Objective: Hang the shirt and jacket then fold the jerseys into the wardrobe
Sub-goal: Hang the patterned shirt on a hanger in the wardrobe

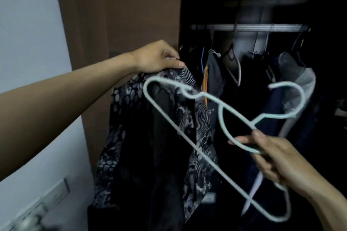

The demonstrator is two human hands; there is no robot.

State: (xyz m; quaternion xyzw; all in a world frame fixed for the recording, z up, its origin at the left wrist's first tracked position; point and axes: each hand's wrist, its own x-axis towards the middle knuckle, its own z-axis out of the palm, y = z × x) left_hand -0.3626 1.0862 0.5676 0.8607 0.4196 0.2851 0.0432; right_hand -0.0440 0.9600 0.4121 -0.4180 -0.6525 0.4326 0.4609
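Your left hand [159, 58] pinches the black-and-white patterned shirt [150, 137] by its collar at centre frame, before the open wardrobe; your right hand [277, 161] grips the pale plastic hanger [197, 148] — lower right. You're hangering the shirt — next, thread one hanger arm into the collar opening.

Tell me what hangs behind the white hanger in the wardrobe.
Behind the white hanger, dark garments hang from the rail. Their lower parts are lost in shadow or covered by the patterned shirt.
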